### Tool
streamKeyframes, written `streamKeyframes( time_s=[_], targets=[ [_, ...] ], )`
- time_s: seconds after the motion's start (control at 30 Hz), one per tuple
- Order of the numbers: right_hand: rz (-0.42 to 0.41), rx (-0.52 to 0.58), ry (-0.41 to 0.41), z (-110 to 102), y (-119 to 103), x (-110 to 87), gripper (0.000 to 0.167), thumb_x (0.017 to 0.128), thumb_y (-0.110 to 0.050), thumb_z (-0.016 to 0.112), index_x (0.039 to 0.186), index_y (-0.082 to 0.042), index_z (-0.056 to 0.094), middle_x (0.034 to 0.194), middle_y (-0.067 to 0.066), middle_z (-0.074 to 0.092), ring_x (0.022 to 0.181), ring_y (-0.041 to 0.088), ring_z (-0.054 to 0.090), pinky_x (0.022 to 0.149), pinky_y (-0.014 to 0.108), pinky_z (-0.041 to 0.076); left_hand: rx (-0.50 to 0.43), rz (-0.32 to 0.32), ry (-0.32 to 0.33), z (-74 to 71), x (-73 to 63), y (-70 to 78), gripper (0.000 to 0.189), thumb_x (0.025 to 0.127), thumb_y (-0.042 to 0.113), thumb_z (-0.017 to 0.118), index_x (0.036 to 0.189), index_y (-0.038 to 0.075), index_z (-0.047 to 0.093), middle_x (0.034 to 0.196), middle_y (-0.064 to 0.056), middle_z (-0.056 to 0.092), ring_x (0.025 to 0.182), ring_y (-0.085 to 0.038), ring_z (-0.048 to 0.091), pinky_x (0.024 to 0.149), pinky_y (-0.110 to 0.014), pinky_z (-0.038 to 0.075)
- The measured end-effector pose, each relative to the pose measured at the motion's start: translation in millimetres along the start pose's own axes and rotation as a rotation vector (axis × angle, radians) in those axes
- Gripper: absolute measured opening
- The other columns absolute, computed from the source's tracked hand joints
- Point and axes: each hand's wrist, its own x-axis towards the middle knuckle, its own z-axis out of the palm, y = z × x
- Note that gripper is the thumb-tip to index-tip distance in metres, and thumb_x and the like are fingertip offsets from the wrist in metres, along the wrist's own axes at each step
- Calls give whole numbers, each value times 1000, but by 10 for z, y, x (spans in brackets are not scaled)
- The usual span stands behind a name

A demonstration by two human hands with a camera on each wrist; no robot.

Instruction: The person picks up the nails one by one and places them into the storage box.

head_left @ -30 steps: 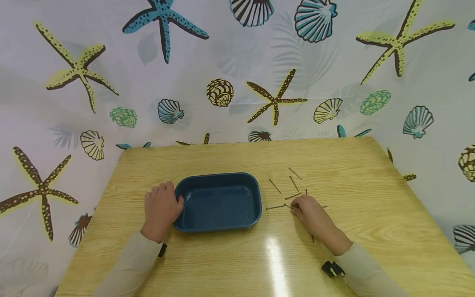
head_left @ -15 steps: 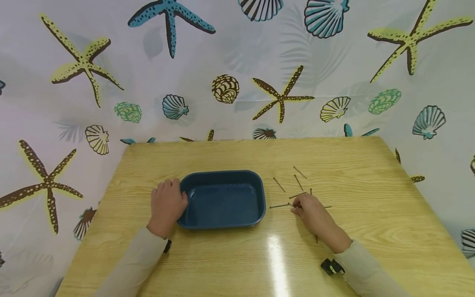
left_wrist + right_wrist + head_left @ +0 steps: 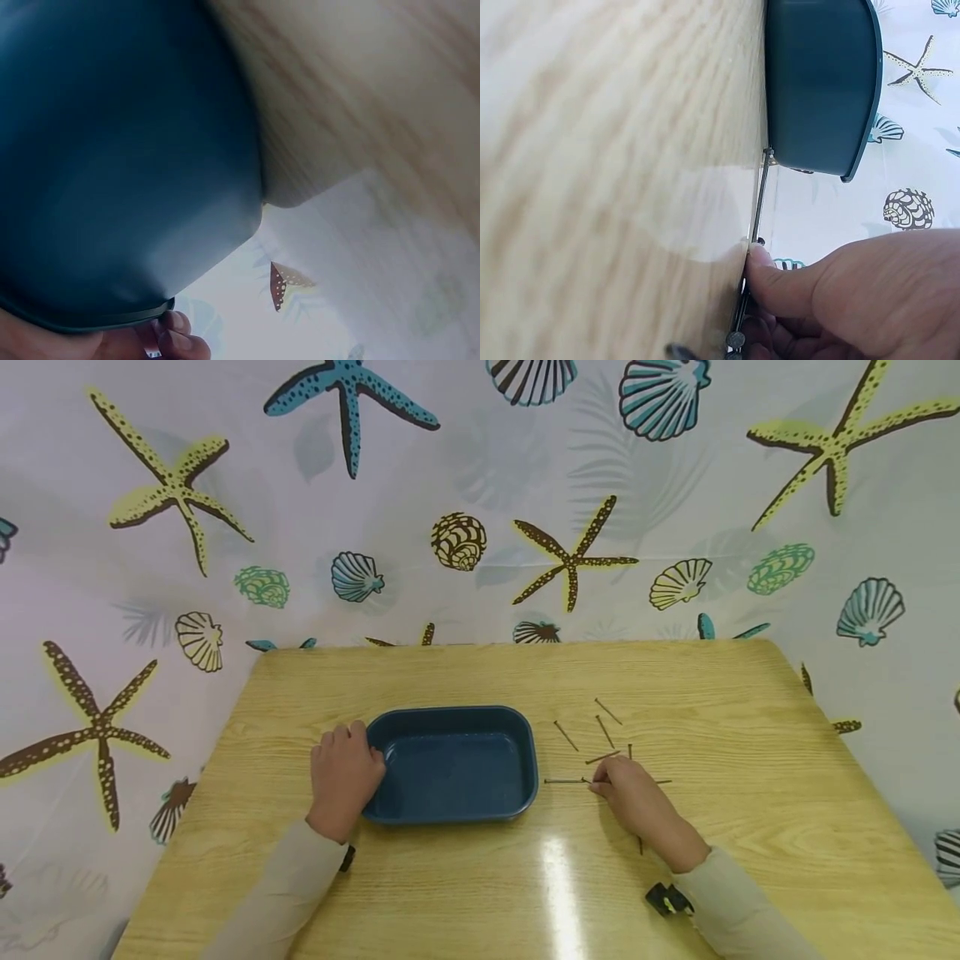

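Note:
On the tabletop stands a dark blue rectangular tray (image 3: 450, 817) with rounded corners, its inside bare. My left hand (image 3: 345, 777) grips the tray's left rim, thumb over the edge; in the left wrist view its fingertips (image 3: 180, 343) curl at the rim. To the right of the tray, my right hand (image 3: 641, 806) reaches down among scattered nails, thumb and fingers pinching one nail (image 3: 586, 780) whose head pokes out beyond the thumb. The right wrist view shows the thumb (image 3: 780, 289) low against the table, and a loose nail (image 3: 760, 199) pointing at the tray.
Several loose nails lie around the right hand, among them a nail (image 3: 566, 736) and another nail (image 3: 608, 711) further back. The wooden table (image 3: 450, 893) ends at a patterned cloth backdrop (image 3: 412, 468) behind and at the sides.
The head view has shifted slightly, so the table and tray appear a little further right. Left hand still grips the rim; right hand stays low at the same nail with hardly any movement.

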Motion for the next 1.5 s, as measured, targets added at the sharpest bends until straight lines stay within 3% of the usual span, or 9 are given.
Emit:
streamKeyframes(
  time_s=[0.3, 0.57, 0.8, 1.1, 1.27, 1.5],
  targets=[
    [1, -40, 3, -20, -15, -24, 6, 86, -10, 65, 85, -5, 61, 80, 2, 55, 68, 14, 50, 60, 32, 41, 36, 12, 66, 54, -24, 46, 9, 82, 9, 52, 80, 1, 47, 72, -15, 44, 62, -32, 43, 57, -43, 35],
    [7, -59, -14, -48, -36, -33, 6, 87, -9, 63, 85, -4, 61, 79, 3, 56, 70, 15, 51, 63, 33, 43, 18, -37, -11, 73, -11, 66, 11, 84, 11, 50, 82, 1, 46, 77, -16, 45, 68, -33, 44, 62, -44, 36],
    [18, -102, -16, 0, -28, -21, 7, 88, -9, 62, 84, -3, 62, 78, 3, 57, 71, 17, 54, 64, 33, 46, 9, -48, -22, 46, -3, 73, 12, 83, 11, 51, 81, 1, 46, 76, -15, 45, 67, -33, 45, 62, -44, 37],
    [-6, -186, 47, 14, -65, -39, 10, 89, -12, 61, 84, -4, 62, 76, 4, 58, 74, 24, 55, 67, 39, 45, -15, -53, -61, 17, -1, 73, 13, 82, 11, 54, 85, 0, 48, 78, -16, 48, 69, -33, 46, 64, -45, 38],
    [-5, -160, 68, 6, -89, -25, 7, 88, -11, 61, 86, -4, 64, 79, 4, 61, 73, 20, 56, 64, 36, 45, -17, -46, -38, 10, -4, 69, 11, 82, 9, 54, 86, -1, 49, 79, -17, 50, 71, -34, 48, 64, -45, 39],
    [-52, -135, 147, -36, -138, -29, 9, 88, -9, 62, 91, -2, 67, 87, 8, 65, 81, 26, 60, 70, 40, 47, -12, -42, -22, 35, 2, 54, 10, 82, 8, 53, 85, 0, 49, 79, -17, 51, 71, -34, 49, 63, -45, 39]
  ],
)
